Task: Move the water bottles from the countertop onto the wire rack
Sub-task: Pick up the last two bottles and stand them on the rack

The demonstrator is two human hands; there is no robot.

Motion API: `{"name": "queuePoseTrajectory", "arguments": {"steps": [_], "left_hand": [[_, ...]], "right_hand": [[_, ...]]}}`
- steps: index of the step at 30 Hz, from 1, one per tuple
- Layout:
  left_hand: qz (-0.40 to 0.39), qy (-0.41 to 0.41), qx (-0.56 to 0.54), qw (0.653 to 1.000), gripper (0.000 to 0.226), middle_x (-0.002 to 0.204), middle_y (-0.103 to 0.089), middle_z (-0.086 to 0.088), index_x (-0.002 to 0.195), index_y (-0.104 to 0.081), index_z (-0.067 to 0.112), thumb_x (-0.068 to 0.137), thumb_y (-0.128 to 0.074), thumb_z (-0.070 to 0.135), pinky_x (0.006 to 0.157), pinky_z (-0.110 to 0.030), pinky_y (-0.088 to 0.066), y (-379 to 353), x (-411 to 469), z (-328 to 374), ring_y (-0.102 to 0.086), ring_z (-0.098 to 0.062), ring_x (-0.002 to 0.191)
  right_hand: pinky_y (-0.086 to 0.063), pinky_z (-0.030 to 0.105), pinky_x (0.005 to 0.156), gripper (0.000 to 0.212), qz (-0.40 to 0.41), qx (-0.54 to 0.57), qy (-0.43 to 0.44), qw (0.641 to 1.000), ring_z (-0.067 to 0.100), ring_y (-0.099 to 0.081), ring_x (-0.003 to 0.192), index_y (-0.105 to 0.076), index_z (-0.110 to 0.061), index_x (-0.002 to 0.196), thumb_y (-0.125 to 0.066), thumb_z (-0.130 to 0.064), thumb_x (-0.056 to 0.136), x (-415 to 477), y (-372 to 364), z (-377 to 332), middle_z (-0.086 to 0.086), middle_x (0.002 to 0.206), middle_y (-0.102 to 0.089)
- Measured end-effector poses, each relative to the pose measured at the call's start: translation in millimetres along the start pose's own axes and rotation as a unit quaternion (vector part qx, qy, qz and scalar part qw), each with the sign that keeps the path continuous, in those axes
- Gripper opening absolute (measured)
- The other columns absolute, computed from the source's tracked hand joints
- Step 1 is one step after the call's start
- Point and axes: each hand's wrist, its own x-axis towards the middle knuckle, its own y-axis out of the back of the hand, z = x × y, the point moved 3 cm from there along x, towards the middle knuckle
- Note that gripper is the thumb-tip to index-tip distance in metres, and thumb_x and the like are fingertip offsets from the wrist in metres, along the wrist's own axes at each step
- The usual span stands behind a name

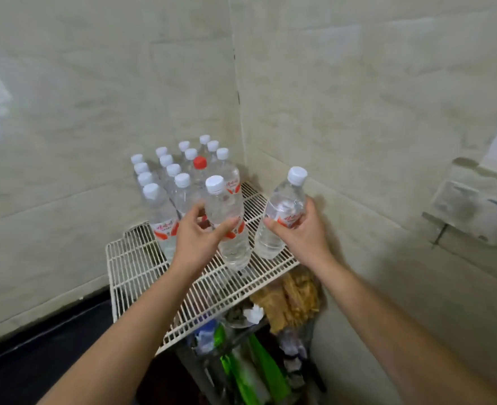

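Gripping one white-capped water bottle [227, 206] in the left hand [196, 238], a second bottle [282, 209] in the right hand [303, 229], both roughly upright over the wire rack [130, 258], bases seemingly touching it. At the rack's back corner, over a dozen placed bottles [168, 171] already; countertop unseen, remainder unclear.

Bodies of the rear bottles [167, 162] behind the front ones; blurred, unidentifiable clutter [288, 299] beneath the wire rack [130, 264].
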Motion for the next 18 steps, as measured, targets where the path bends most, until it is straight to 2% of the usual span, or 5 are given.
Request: {"name": "queuePoseTrajectory", "arguments": {"steps": [3,7,11,14,18], "left_hand": [[0.023,0.000,0.056,0.998,0.055,0.113,-0.068,0.007,0.122,-0.057,0.015,0.076,-0.085,0.024,0.066,-0.013,-0.055,-20.5,21.9,0.1,-0.067,-0.004,0.098],[0.044,0.017,0.116,0.992,0.060,0.117,-0.068,0.005,0.126,-0.057,0.016,0.075,-0.086,0.029,0.071,-0.012,-0.055,-30.5,41.0,-15.0,-0.066,-0.006,0.103],[0.054,0.012,0.159,0.986,0.058,0.115,-0.066,0.010,0.128,-0.057,0.016,0.078,-0.084,0.029,0.069,-0.003,-0.048,-31.4,49.6,-21.0,-0.060,0.006,0.096],[0.040,0.004,0.209,0.977,0.062,0.119,-0.066,0.011,0.130,-0.055,0.022,0.077,-0.084,0.038,0.075,-0.008,-0.048,-26.2,53.2,-22.2,-0.060,0.006,0.099],[0.032,-0.056,0.279,0.958,0.071,0.128,-0.061,0.009,0.135,-0.051,0.025,0.075,-0.084,0.041,0.094,-0.030,-0.051,-22.0,60.2,-8.1,-0.058,-0.007,0.112]], "right_hand": [[-0.057,0.046,0.096,0.082,-0.059,-0.020,0.004,0.998,0.008,-0.067,0.108,-0.050,-0.037,0.131,-0.090,-0.052,0.061,44.0,-6.8,11.2,-0.013,0.119,-0.069],[-0.056,0.046,0.098,0.082,-0.127,-0.053,0.013,0.990,0.011,-0.065,0.113,-0.046,-0.043,0.132,-0.089,-0.053,0.063,69.2,-23.3,16.6,-0.014,0.125,-0.067],[-0.057,0.044,0.095,0.077,-0.189,-0.079,0.037,0.978,0.008,-0.066,0.111,-0.041,-0.059,0.126,-0.086,-0.060,0.064,77.0,-35.9,19.1,-0.020,0.120,-0.066],[-0.055,0.040,0.097,0.081,-0.220,-0.105,0.028,0.969,0.008,-0.063,0.112,-0.041,-0.049,0.133,-0.088,-0.054,0.067,83.6,-37.2,17.4,-0.020,0.122,-0.063],[-0.047,0.036,0.105,0.100,-0.311,-0.147,0.011,0.939,0.009,-0.057,0.122,-0.033,-0.036,0.147,-0.093,-0.036,0.068,99.5,-29.7,10.3,-0.015,0.134,-0.056]]}}
